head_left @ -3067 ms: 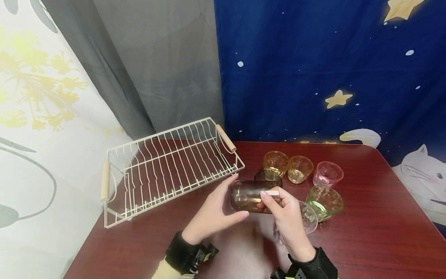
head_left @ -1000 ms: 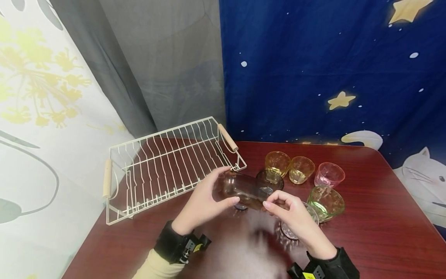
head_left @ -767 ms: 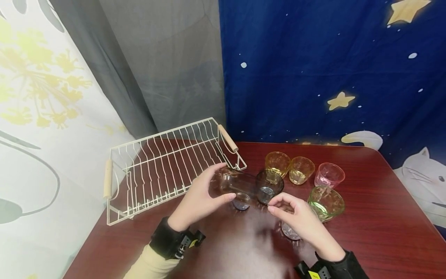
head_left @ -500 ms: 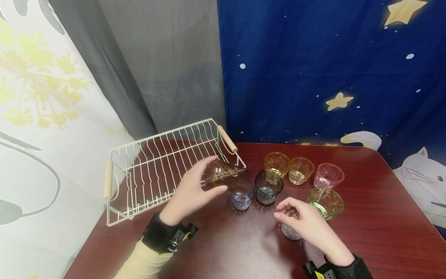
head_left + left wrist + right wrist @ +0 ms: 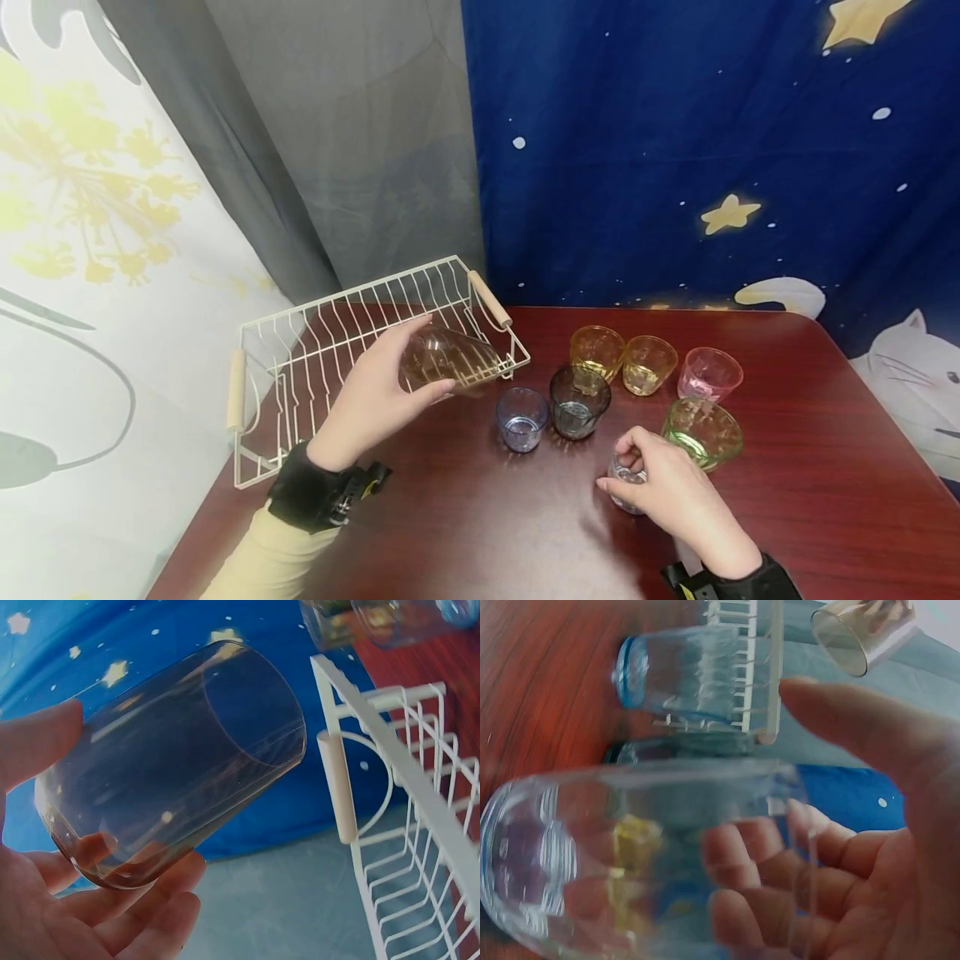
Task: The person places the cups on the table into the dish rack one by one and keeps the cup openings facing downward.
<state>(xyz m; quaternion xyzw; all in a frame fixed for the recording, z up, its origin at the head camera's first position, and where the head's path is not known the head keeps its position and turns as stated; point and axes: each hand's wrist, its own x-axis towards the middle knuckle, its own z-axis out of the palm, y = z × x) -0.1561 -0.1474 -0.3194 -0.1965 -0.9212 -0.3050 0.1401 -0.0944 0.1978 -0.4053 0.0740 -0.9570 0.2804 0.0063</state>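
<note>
Over the front right of the dish rack (image 5: pixel 375 333), my left hand (image 5: pixel 375 392) holds a brown-tinted glass (image 5: pixel 450 354) tilted on its side, mouth pointing right. In the left wrist view, thumb and fingers wrap the base end of this brown glass (image 5: pixel 180 765). My right hand (image 5: pixel 671 492) is lowered around a clear glass (image 5: pixel 626 492) standing on the table, partly hiding it. The right wrist view shows its fingers curving along the far side of the clear glass (image 5: pixel 645 855), with the thumb (image 5: pixel 840 712) spread apart from it.
A blue glass (image 5: pixel 522 421) and a dark grey glass (image 5: pixel 579 404) stand between the hands. Behind are two yellow glasses, one larger (image 5: pixel 596 354) and one smaller (image 5: pixel 648 367), and a pink glass (image 5: pixel 708 375). A green glass (image 5: pixel 701 433) stands beside the right hand.
The right hand has let go of the brown glass and moved right and down to the clear glass. The left hand has carried the brown glass left, over the rack's edge, uncovering the blue glass.
</note>
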